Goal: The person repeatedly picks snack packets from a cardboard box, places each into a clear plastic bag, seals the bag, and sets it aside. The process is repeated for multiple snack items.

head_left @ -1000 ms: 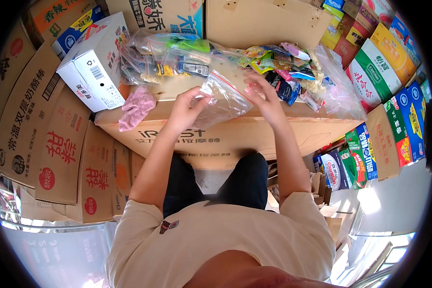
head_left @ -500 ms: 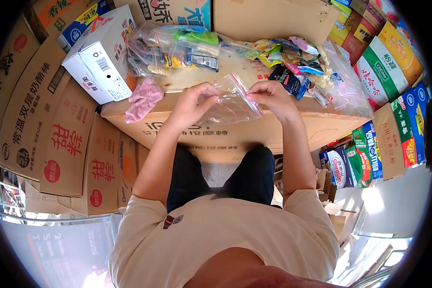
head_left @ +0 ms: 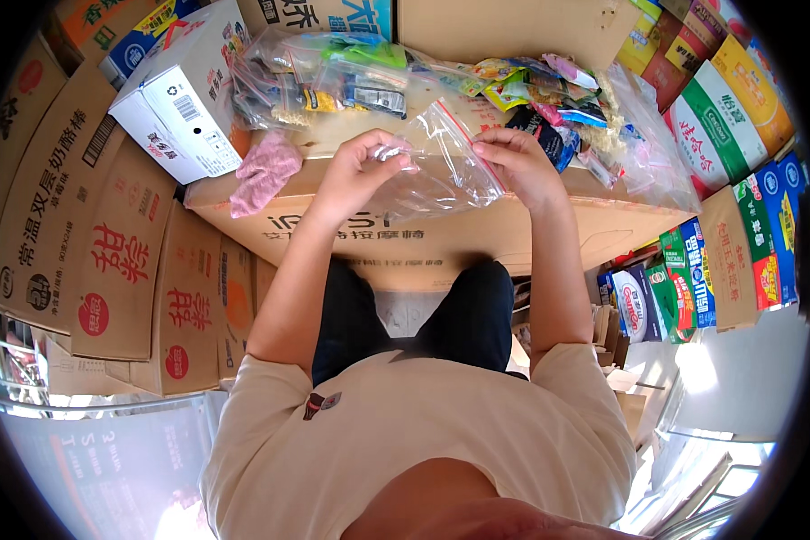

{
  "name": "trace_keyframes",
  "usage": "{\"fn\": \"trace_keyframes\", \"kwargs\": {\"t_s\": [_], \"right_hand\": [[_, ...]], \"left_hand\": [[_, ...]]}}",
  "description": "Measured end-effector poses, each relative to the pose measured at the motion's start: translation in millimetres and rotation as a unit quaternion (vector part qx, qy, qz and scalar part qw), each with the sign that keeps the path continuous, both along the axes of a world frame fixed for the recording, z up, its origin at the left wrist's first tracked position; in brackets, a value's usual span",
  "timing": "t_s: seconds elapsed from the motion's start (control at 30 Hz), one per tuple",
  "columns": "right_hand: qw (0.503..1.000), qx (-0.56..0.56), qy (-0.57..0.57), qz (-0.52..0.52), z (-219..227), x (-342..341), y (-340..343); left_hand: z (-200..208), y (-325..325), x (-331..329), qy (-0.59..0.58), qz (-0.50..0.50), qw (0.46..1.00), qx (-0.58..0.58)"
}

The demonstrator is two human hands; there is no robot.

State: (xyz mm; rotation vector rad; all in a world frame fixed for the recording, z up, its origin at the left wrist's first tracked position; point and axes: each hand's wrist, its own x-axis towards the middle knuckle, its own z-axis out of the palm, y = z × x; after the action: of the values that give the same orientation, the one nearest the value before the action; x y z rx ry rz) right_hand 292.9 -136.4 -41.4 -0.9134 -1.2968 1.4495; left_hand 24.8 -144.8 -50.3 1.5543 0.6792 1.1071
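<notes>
A clear zip-lock bag point(head_left: 436, 171) with a red strip along its mouth is stretched between my hands, above the front edge of a large cardboard box point(head_left: 495, 236). My left hand point(head_left: 369, 173) pinches the bag's bottom end. At the zip edge, my right hand point(head_left: 517, 165) has thumb and fingers closed on the bag. It looks empty. Behind it on the box top lie filled clear bags point(head_left: 333, 85) holding small packets. A pile of colourful packets point(head_left: 549, 99) sits just beyond my right hand. The pink cloth point(head_left: 265, 173) lies left of my left hand.
A white carton point(head_left: 184, 99) stands on the box's left end. Brown cartons point(head_left: 108, 243) are stacked along the left side. On the right, colourful cartons point(head_left: 702, 135) rise in stacks. Loose clear bags point(head_left: 652, 166) hang over the box's right front edge.
The bag has opened out a little and its zip edge has shifted slightly right with my right hand. My left hand has stayed nearly in place, still pinching it.
</notes>
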Motion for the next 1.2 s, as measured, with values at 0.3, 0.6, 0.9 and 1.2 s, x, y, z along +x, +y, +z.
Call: {"fn": "trace_keyframes", "kwargs": {"t_s": [0.3,0.6,0.9,1.2], "right_hand": [[0.993,-0.034,0.093,0.056,4,-2,1],[0.996,0.021,0.086,0.011,-1,-20,-5],[0.995,0.096,-0.023,-0.032,-2,-44,-22],[0.989,0.122,-0.017,-0.082,-10,-49,-24]], "left_hand": [[-3,6,-1,-0.041,0.08,0.996,0.029],[2,-13,15,0.124,0.363,0.863,0.328],[12,-39,34,0.275,0.255,0.839,0.394],[2,-34,33,0.23,0.285,0.866,0.341]]}}
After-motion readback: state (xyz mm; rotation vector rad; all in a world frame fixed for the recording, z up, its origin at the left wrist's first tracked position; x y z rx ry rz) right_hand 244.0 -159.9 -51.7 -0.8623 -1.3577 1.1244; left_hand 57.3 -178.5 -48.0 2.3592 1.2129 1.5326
